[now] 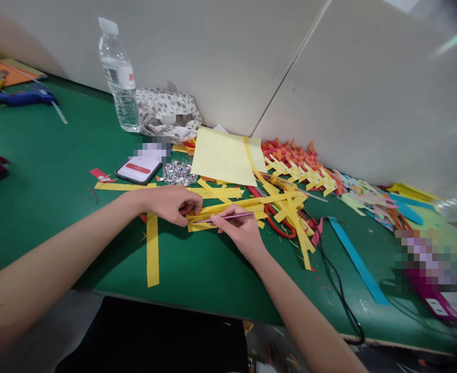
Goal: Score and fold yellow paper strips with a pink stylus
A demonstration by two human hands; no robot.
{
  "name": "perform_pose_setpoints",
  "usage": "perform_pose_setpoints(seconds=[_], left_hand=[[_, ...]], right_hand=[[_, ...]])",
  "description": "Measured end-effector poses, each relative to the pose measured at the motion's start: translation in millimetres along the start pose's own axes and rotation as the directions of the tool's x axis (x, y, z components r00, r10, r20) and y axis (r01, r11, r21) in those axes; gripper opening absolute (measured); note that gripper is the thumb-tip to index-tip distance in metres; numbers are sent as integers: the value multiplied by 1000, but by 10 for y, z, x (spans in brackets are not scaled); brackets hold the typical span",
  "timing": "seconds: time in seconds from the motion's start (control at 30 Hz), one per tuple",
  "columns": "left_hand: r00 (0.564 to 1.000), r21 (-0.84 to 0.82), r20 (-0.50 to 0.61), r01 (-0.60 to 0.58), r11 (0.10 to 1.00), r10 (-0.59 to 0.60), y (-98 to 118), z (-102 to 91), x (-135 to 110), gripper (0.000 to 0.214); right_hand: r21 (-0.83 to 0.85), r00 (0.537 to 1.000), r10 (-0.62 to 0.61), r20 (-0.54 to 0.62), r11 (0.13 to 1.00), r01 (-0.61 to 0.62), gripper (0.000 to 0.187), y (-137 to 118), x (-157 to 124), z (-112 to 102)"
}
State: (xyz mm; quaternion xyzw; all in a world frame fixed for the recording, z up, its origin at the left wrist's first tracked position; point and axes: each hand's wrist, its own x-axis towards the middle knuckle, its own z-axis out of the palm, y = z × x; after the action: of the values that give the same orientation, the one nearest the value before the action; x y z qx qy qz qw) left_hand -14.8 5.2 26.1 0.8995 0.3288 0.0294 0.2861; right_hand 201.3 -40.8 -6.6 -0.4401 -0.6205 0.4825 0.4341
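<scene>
My left hand (174,203) presses its closed fingertips on the left end of a folded yellow paper strip (222,209). In my right hand (239,228) is a thin pink pen-like tool (234,215), pinched between thumb and fingers. Its tip points left along the strip, close to my left fingertips. The tool's exact kind is unclear. Another yellow strip (152,254) hangs towards the table's front edge, below my left hand. Several more yellow strips (300,238) lie crossed to the right of my right hand, over red-handled scissors (280,225).
On the green table (212,280) stand a water bottle (120,83), a phone (139,168) and a dish of small beads (179,172). Pale yellow sheets (222,155) and woven paper pieces (301,168) lie behind. A blue strip (358,259) and black cable (339,290) are right; a blue glue gun (28,97) left.
</scene>
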Motion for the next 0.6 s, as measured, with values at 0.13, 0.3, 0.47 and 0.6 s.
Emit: perform_pose_setpoints(seconds=[0.13,0.3,0.47,0.6], left_hand=[[1000,-1,-6,-2,1000,2,-1,3,10,19],[1000,-25,0,0,1000,0,-13,7,18,19],[1000,-37,5,-2,999,2,-15,7,20,17],[1000,-47,17,2,999,-1,-9,-1,17,15]], right_hand=[[-19,1000,-2,17,1000,2,19,-13,-9,-2],[14,999,21,26,1000,-21,22,-31,-13,-1],[-3,999,34,32,999,-34,23,-19,-6,-9],[-11,999,27,35,1000,-27,23,-18,-1,-14]])
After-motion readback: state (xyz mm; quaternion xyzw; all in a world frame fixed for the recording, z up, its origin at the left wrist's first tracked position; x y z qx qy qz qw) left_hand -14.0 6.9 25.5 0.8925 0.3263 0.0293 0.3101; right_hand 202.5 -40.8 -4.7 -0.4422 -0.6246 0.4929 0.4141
